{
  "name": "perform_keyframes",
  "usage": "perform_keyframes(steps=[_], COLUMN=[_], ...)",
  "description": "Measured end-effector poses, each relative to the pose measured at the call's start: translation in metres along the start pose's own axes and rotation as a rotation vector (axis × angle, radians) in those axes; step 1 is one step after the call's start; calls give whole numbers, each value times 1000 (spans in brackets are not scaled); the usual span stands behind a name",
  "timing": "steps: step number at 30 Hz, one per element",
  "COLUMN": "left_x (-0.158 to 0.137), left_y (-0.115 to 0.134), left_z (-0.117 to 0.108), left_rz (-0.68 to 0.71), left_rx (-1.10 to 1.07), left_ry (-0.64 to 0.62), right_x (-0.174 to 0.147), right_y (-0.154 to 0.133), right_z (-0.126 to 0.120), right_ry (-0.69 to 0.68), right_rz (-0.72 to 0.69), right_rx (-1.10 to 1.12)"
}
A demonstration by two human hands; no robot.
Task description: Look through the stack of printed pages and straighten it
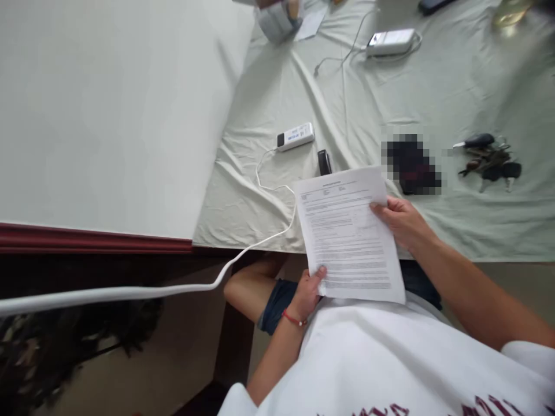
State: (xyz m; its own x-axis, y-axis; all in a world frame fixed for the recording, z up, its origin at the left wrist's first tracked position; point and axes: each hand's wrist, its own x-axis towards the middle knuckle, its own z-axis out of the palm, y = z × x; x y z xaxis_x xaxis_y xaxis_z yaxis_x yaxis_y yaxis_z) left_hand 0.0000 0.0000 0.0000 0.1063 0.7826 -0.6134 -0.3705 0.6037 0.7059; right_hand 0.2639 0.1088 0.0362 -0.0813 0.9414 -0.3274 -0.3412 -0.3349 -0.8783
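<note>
Between my hands is a printed sheet of paper [347,237], held above my lap at the table's front edge. My left hand [309,292] pinches its lower left side, thumb on top. Higher up, my right hand [403,219] grips the right edge, with the thumb on the print and the other fingers behind. Just past the top edge of the sheet lies a small black object [324,162], partly hidden by it; it may be a stapler. Beyond that is a white power bank [295,137] with a white cable [255,245] running off to the left.
A pale green cloth [347,110] covers the table. A bunch of keys [489,162] and a dark pixelated item [414,164] lie to the right. Farther back sits another white device [390,43] with a cord. A white wall [108,115] stands at the left.
</note>
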Motion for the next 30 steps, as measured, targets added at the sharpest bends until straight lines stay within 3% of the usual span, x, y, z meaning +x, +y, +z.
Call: perform_keyframes(steps=[2,8,12,19,30], left_x=[0,-4,-7,-16,-18], left_y=[0,2,-3,-4,0], left_z=[2,-1,-6,-10,8], left_rz=[5,-37,-59,-77,-51], left_rx=[25,37,25,72,148], left_ry=[26,62,97,116,127], right_x=[9,61,81,70,74], right_y=[-3,-31,-34,-22,-27], right_z=[-4,-27,-29,-21,-34], right_ry=[18,190,78,-6,88], right_rz=[-67,-445,-517,-587,-613], right_rx=[-96,-518,-679,-741,-949])
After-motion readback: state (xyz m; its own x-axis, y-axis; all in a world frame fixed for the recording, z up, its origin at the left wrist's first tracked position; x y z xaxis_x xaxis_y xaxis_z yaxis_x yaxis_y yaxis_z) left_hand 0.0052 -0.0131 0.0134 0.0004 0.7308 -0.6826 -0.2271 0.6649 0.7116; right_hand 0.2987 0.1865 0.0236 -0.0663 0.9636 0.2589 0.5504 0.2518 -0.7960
